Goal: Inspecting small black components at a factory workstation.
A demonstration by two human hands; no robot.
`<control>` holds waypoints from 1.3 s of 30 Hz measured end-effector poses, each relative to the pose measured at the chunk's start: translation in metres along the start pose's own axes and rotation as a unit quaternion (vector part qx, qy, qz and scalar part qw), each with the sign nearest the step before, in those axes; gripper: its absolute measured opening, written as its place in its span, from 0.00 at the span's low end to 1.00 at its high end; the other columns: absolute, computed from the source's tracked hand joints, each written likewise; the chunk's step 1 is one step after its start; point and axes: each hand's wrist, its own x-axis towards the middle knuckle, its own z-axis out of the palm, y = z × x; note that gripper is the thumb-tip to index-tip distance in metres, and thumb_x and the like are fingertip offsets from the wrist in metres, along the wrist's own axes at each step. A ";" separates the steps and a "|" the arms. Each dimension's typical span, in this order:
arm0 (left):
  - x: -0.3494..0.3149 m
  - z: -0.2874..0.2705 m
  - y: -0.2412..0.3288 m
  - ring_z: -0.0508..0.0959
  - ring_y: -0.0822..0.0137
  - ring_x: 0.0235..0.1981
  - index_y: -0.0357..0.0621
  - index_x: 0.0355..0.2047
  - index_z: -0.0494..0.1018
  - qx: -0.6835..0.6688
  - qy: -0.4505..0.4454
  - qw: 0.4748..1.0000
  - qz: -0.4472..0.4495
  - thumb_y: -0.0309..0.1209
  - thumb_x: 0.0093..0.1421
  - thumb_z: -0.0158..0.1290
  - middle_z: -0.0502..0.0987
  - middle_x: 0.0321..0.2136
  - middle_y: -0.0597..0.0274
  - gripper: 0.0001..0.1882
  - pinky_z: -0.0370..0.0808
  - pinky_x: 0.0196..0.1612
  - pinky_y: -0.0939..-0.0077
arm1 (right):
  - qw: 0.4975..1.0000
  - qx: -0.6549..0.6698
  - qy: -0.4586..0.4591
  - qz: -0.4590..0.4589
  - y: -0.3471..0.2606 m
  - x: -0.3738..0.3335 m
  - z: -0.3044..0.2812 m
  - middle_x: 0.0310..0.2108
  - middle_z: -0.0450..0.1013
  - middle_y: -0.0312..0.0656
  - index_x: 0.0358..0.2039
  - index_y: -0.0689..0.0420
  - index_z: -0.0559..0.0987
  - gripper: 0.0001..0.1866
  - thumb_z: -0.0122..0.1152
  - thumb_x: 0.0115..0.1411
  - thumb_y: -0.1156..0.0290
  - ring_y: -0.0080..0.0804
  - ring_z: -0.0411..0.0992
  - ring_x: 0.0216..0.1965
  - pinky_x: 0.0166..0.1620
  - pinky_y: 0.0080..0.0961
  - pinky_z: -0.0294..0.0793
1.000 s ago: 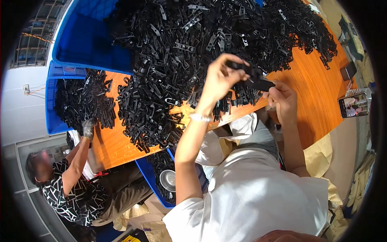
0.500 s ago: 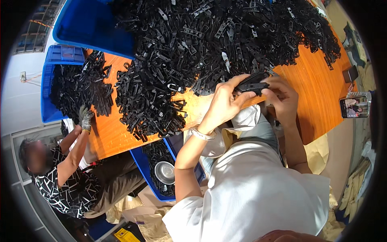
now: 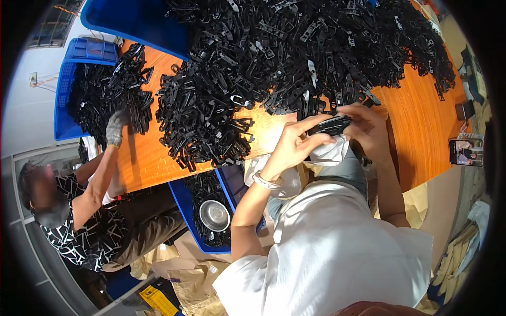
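Note:
Between my hands, close to the table's near edge, is a small bundle of slim black plastic parts (image 3: 332, 125). My left hand (image 3: 295, 145) is closed on its left end, thumb below and fingers above. At the other end my right hand (image 3: 370, 131) has its fingers bent round and pinching it; the fingers partly hide that end. Just beyond my hands spreads a large pile of similar black plastic parts (image 3: 263, 58), long and narrow with openings in them. A lower heap of black parts (image 3: 203, 116) lies to the left of my hands.
A wooden table (image 3: 416, 126) bears the piles. Blue crates stand at the back (image 3: 132, 26) and far left (image 3: 66, 105). Below the edge, a blue crate (image 3: 184, 210) holds black parts and a metal bowl (image 3: 214, 215). A co-worker's gloved hand (image 3: 115, 128) is at the left; a phone (image 3: 466, 151) stands right.
My view has shifted slightly. The bundle is turned a little in my fingers, and both hands still hold it. The co-worker's gloved hand has moved up from the table edge toward the left heap.

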 end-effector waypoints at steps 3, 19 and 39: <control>-0.004 -0.028 -0.013 0.74 0.69 0.25 0.37 0.32 0.74 0.130 0.031 0.986 0.094 0.27 0.49 0.52 0.75 0.26 0.59 0.09 0.69 0.27 0.83 | 0.998 -0.046 -0.039 -0.011 0.006 -0.004 0.006 0.27 0.67 0.38 0.32 0.64 0.74 0.12 0.54 0.43 0.84 0.19 0.64 0.22 0.25 0.14 0.62; 0.019 -0.106 -0.030 0.69 0.60 0.29 0.38 0.28 0.67 0.684 0.128 0.713 0.084 0.22 0.40 0.49 0.63 0.27 0.56 0.10 0.70 0.22 0.73 | 0.967 -0.237 -0.092 -0.024 0.031 -0.023 0.016 0.26 0.70 0.45 0.27 0.64 0.75 0.06 0.55 0.46 0.79 0.39 0.69 0.30 0.35 0.26 0.68; 0.033 -0.029 -0.009 0.71 0.56 0.35 0.35 0.35 0.63 0.362 0.187 0.896 0.179 0.17 0.48 0.47 0.68 0.33 0.48 0.12 0.69 0.39 0.70 | 0.808 -0.484 0.301 -0.149 0.038 0.046 -0.074 0.22 0.65 0.38 0.25 0.62 0.74 0.04 0.58 0.45 0.78 0.24 0.60 0.18 0.23 0.18 0.61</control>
